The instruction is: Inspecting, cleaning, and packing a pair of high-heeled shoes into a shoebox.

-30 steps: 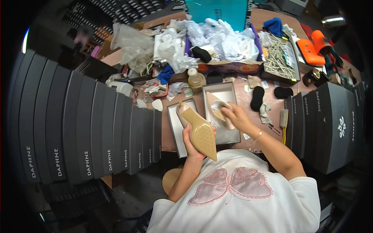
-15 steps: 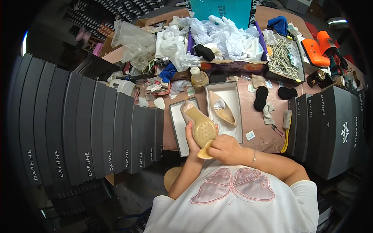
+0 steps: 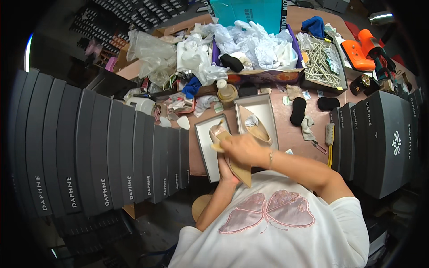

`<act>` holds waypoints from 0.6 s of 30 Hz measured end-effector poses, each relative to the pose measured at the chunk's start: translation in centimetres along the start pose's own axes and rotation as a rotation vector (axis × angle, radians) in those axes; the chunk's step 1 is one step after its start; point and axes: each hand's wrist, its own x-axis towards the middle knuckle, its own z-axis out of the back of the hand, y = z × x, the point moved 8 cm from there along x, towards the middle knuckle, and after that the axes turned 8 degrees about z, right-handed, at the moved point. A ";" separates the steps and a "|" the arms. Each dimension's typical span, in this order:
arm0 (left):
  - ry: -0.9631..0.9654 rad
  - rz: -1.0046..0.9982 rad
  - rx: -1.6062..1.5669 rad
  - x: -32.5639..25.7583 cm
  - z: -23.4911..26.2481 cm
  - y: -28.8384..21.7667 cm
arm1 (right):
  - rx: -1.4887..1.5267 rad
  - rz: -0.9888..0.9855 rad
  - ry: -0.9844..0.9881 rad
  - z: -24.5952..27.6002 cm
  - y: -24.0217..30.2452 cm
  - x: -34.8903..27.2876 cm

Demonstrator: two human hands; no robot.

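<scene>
My left hand (image 3: 227,172) grips the beige shoe (image 3: 234,163) sole-up at the tabletop's near edge, over the open grey box (image 3: 206,147). My right hand (image 3: 243,149) clasps it across the sole; I should press evenly and keep the shoe steady.

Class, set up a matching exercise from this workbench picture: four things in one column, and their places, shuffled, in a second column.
Things:
1. beige shoe
2. second beige shoe
3. orange power tool
4. brush with yellow handle

Places:
A. far right corner of the table
B. in the open box
C. in both hands
D. beside the right stack of dark boxes

Pairs: 1-C, 2-B, 3-A, 4-D
</scene>
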 end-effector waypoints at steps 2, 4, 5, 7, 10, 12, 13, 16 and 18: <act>0.290 0.037 -0.066 0.5 0.2 0.5 | 0.374 -0.228 0.141 -3.2 1.8 -0.2; 0.328 0.099 -0.103 -0.4 -0.7 1.0 | 0.382 -0.256 0.110 -3.0 0.9 -0.4; 0.175 0.071 -0.055 -0.7 -1.3 1.0 | 0.198 -0.168 -0.002 -1.1 -1.8 0.1; 0.055 0.033 -0.016 -0.3 -1.0 0.5 | 0.005 -0.080 -0.131 0.9 -2.9 0.5; 0.445 0.137 -0.009 -0.4 -1.6 -0.1 | 0.012 -0.115 -0.083 0.9 -1.7 0.0; 0.244 0.126 -0.054 0.4 -0.7 0.0 | 0.020 -0.164 -0.105 1.6 -2.7 0.3; 0.171 0.092 -0.065 0.2 -1.4 -0.1 | 0.031 -0.197 -0.124 1.8 -3.0 0.2; 0.035 -0.004 -0.089 -0.6 -2.8 -0.9 | 0.052 -0.170 -0.147 1.2 -2.2 -0.8; 0.234 0.222 -0.078 0.5 -1.1 -1.1 | 0.133 0.161 -0.046 -0.3 5.1 -3.1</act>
